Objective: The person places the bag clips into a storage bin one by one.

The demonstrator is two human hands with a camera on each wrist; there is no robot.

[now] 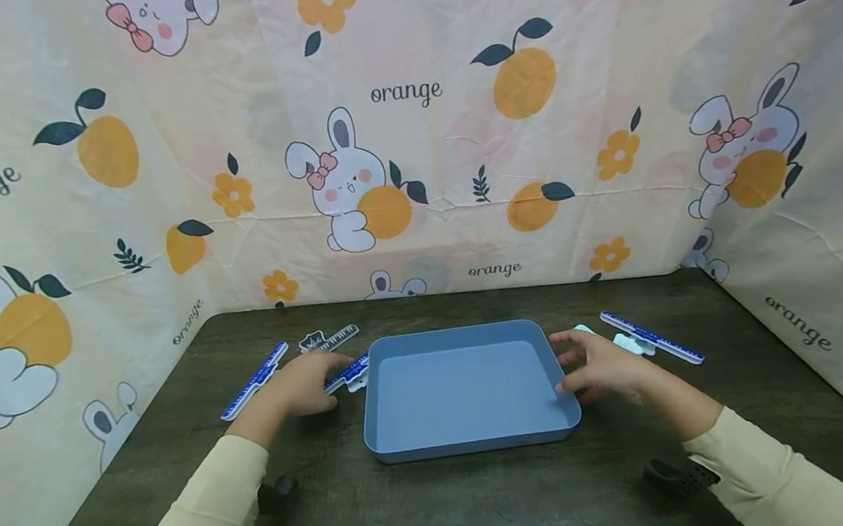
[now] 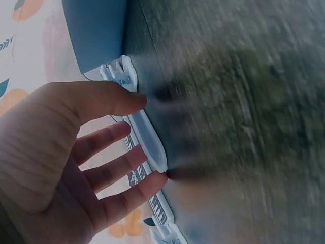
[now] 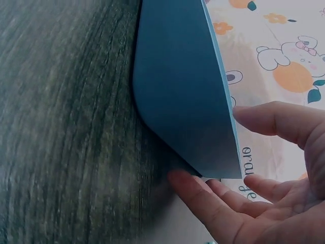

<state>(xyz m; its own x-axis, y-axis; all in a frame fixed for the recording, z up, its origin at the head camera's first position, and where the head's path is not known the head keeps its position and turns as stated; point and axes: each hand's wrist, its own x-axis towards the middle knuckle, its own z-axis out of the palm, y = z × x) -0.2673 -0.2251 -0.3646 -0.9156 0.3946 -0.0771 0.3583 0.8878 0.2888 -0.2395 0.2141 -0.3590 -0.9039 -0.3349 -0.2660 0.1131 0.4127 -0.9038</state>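
A shallow blue tray [image 1: 470,392] with rounded corners lies flat on the dark table, its inside bare. My right hand [image 1: 603,364] is at its right wall, fingers spread and thumb by the rim. In the right wrist view, the thumb [image 3: 269,117] is close to the rim and the fingers are near the lower corner; contact is unclear. Left of the tray, my left hand [image 1: 307,383] hovers low with loosely bent fingers, holding nothing visible. Just beside it, a blue ruler [image 1: 347,373] with a white cut-out shape reaches the tray's left side, partly hidden.
Another blue ruler [image 1: 255,381] lies further left, and a grey-black ruler [image 1: 339,337] with a cartoon end lies behind the left hand. Right of the tray are a blue ruler [image 1: 651,337] and a pale cut-out piece [image 1: 628,343]. A printed cloth [image 1: 442,152] hangs behind the table.
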